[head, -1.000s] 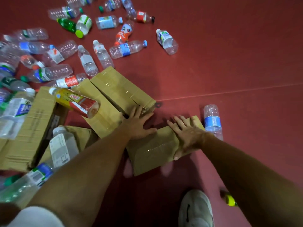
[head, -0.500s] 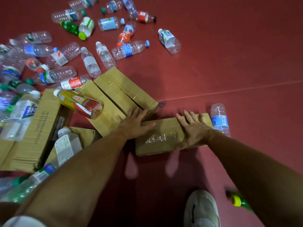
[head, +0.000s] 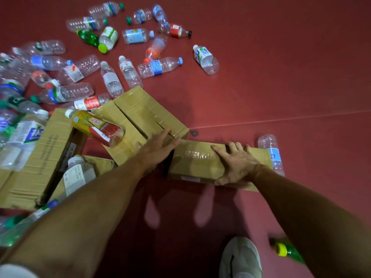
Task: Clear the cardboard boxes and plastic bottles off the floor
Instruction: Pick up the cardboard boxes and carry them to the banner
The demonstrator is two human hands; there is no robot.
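Note:
A small taped cardboard box (head: 196,161) lies on the red floor in front of me. My right hand (head: 239,163) grips its right half, with fingers spread over the top and the thumb down the near face. With its fingers straight, my left hand (head: 158,149) presses against the box's left end, where it meets a larger flattened cardboard box (head: 140,115). A yellow-and-red labelled bottle (head: 96,127) lies on that flattened box. A clear bottle with a blue label (head: 271,153) lies against the small box's right end.
More cardboard (head: 40,155) with clear bottles on it sits at the left. Several empty plastic bottles (head: 132,37) are scattered over the floor beyond. A green bottle with a yellow cap (head: 287,251) lies beside my shoe (head: 241,257). Bare floor stretches to the right.
The small box has turned from slanted to lying crosswise in front of me. My left hand slid from its top to its left end. My right hand stayed on its right half.

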